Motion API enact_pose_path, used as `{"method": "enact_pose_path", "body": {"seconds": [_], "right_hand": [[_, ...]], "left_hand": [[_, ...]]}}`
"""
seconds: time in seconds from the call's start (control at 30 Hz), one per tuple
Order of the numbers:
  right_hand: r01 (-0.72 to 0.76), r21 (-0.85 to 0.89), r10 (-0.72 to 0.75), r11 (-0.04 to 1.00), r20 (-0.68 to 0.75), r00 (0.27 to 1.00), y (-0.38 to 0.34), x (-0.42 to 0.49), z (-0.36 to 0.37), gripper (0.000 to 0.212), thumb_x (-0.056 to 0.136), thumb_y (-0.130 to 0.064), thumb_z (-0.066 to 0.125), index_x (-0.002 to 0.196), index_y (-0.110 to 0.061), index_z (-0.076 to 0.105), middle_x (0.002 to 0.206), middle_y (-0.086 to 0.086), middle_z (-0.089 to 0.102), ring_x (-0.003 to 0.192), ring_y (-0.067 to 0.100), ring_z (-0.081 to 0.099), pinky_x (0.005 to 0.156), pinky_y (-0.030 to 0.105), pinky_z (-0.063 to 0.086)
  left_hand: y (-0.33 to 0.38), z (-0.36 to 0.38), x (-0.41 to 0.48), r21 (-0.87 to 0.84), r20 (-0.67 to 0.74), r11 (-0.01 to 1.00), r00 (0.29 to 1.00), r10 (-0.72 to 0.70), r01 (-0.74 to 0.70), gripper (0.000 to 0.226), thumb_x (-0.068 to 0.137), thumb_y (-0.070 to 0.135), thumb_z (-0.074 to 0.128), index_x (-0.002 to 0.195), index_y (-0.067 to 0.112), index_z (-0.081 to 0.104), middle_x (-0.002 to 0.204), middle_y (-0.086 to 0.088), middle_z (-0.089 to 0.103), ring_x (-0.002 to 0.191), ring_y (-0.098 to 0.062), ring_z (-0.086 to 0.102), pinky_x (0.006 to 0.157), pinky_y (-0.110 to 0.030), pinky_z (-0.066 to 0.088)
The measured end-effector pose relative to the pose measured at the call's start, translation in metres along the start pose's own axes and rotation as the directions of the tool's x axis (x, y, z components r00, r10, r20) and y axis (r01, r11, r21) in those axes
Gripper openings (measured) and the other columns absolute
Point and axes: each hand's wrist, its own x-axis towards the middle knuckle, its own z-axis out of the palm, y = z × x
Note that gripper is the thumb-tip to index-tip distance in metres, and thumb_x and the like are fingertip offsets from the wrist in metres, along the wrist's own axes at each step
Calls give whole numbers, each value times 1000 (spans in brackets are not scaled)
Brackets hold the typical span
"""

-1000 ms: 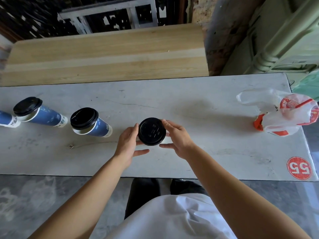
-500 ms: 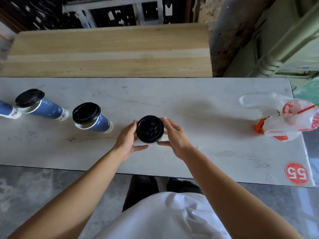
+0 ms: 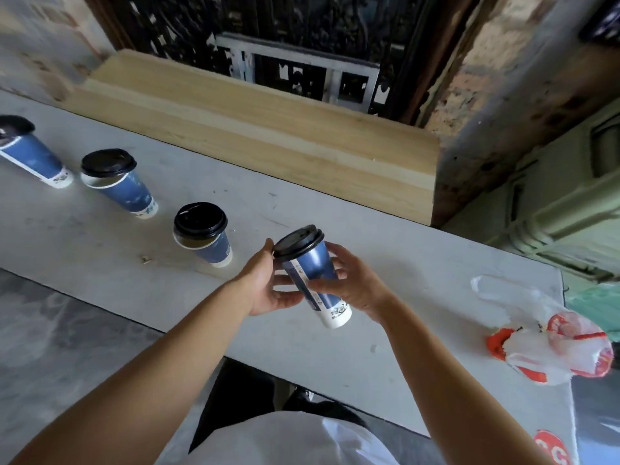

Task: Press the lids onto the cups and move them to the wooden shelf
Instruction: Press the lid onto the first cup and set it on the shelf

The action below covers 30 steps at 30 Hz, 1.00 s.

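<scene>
Room first: rough plaster and bare brick wall (image 3: 523, 105) at right, dark ornate metal grille (image 3: 302, 38) at the back w/ a pale grey frame set in it, pale green moulded cabinet (image 3: 567, 196) far right. Floor is grey, mottled stone.

A long white table (image 3: 100, 250) runs diagonally across the view; top is scuffed, w/ small dark marks. Behind it, touching its far edge, sits the wooden shelf (image 3: 268, 129), light pine planks, nothing on it. A red round sticker (image 3: 552, 448) shows at the table's near right corner.

On the table's right end lies a crumpled white-and-red plastic bag (image 3: 550, 340). At the left stand three blue paper cups w/ black lids in a row: far-left cup (image 3: 33, 152), second cup (image 3: 120, 182), third cup (image 3: 204, 233), apart from each other.

The held cup (image 3: 313, 276), blue, black lid (image 3: 298, 241) on, is tilted, lifted off the table. Left hand (image 3: 265, 283) cradles it from the left; right hand (image 3: 355, 283) wraps around its right side.
</scene>
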Motion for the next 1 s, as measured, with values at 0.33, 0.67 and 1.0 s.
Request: {"method": "enact_pose_path", "body": {"seconds": [0.33,0.67,1.0], "right_hand": [[-124,-478,24,869,-208,978,-27,68,-19,75,69,-31,86,136,-33,53,109,-3,68,96,21,66,86,37,55],[-90,-928,45,361,-80,996,-104,155,-46,81,77,-30,73,149,-31,37,134,8,52,124,33,51,98,49,49],[175,-890,-118,-421,245,962,-157,190,-57,73,77,-26,74,141,-31,39,130,8,49,120,35,47,102,55,40]], "left_hand": [[-36,-21,67,939,-82,301,747,660,-163,59,97,40,58,146,7,46,154,-23,40,138,-45,37,110,-49,39],[-74,-26,131,986,-9,124,706,708,-112,87,85,48,58,156,1,35,166,-30,17,152,-49,22,120,-62,22],[-85,-13,147,994,-81,109,589,804,-12,86,84,56,44,153,4,41,166,-25,22,154,-45,20,123,-61,14]]}}
